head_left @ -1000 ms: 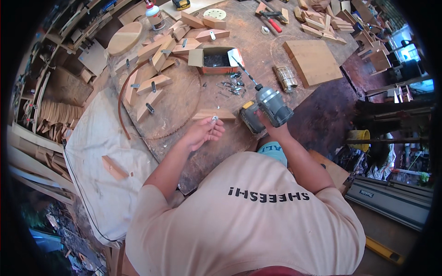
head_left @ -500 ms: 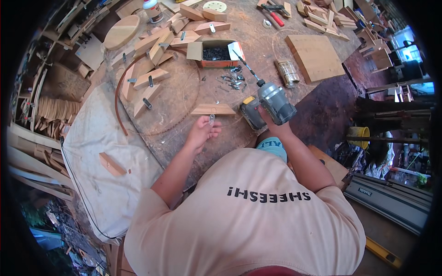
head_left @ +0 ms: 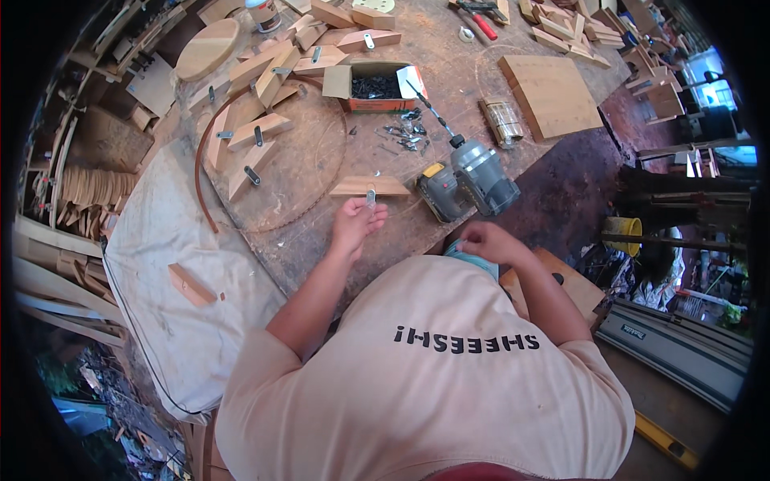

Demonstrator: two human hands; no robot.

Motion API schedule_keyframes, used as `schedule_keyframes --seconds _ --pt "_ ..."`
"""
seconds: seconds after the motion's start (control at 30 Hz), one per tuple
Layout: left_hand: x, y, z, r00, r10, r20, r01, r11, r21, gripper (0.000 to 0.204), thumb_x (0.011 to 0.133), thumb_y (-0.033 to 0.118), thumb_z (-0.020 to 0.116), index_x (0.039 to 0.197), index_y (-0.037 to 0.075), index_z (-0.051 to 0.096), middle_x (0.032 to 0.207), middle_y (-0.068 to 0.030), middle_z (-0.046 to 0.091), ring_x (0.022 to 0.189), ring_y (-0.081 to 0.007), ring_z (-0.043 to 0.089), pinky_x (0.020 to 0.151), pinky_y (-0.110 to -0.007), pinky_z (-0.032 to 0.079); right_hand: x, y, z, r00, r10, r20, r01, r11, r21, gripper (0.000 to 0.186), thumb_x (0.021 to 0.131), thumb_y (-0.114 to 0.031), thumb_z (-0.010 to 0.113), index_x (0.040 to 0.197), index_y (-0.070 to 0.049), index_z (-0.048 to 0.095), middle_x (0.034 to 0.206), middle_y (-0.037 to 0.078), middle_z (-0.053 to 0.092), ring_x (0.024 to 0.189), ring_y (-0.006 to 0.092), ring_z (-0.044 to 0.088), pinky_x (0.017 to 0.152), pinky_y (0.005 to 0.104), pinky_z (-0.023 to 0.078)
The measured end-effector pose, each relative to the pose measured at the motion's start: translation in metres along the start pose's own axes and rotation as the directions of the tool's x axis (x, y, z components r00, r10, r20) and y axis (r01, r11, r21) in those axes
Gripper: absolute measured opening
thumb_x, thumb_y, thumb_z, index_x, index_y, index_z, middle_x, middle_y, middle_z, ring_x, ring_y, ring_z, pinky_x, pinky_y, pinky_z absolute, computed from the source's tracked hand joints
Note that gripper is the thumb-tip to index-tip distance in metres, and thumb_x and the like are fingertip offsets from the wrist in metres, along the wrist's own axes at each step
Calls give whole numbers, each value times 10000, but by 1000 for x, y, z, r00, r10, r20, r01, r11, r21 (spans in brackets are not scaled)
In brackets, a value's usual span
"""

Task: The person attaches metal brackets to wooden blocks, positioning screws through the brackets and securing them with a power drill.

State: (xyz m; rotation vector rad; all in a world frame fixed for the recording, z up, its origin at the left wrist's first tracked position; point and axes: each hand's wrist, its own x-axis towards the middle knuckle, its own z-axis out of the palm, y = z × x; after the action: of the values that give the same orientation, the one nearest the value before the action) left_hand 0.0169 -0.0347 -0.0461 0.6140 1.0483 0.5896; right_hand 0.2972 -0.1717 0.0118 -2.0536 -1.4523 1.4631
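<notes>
Between the fingertips of my left hand is a small metal bracket plate, held against the near side of an angled wooden block. That block lies on the worktable in front of me. My right hand is off the table's near edge with its fingers curled together; what is in them, if anything, is hidden. Just beyond it a cordless drill rests on its side, long bit pointing away and to the left. Small loose metal parts lie past the block.
An opened cardboard box of dark screws stands mid-table. Left of it are several angled blocks with metal plates and a curved brown strip. A bundle and a square wooden board lie right. One block sits on pale cloth.
My right hand has let go of the drill, now lying on the table, and has drawn back toward me. My left hand has brought the bracket plate up to the wooden block.
</notes>
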Motion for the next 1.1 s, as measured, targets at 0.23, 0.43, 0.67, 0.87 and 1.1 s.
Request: schedule_keyframes --seconds 0.23,0.43,0.67,0.87,1.1 --pt "0 5 7 999 -19 -37 18 1000 -16 97 970 68 492 1058 35 517 1026 -163 678 874 -194 679 722 -288 568 24 -78 36 928 -349 126 305 911 279 397 901 -276 651 1201 -28 572 1039 135 647 963 240 621 845 357 487" --pt "5 2 2 1000 5 29 -3 998 -60 135 943 40 485 1069 13 523 1008 -148 666 876 -198 670 746 -305 558 89 -123 65 608 -689 -394 554 724 -411 406 783 -110 670 1162 -4 573 1080 201 598 1051 396 551 903 431 463" --pt "1 4 7 999 9 -43 -14 995 -101 136 952 58 507 1078 9 502 1013 -150 660 878 -198 673 738 -309 565 108 -131 59 826 -521 -216 387 802 -456 446 751 -63 645 1182 8 557 1169 200 569 1105 402 535 941 444 452" --pt "1 6 0 997 26 -70 -29 999 -45 159 936 74 566 1062 45 474 966 -136 668 840 -200 682 684 -281 562 111 -119 57 731 -633 -255 531 762 -370 394 733 -52 661 1119 -3 603 1037 199 590 990 389 578 860 433 487" --pt "12 13 -1 998 29 -63 -24 997 75 149 944 81 559 1056 46 468 940 -142 673 782 -184 687 639 -260 563 112 -119 50 795 -579 -182 494 792 -359 457 726 -88 692 1167 -21 593 1087 199 574 1017 387 572 868 433 494"
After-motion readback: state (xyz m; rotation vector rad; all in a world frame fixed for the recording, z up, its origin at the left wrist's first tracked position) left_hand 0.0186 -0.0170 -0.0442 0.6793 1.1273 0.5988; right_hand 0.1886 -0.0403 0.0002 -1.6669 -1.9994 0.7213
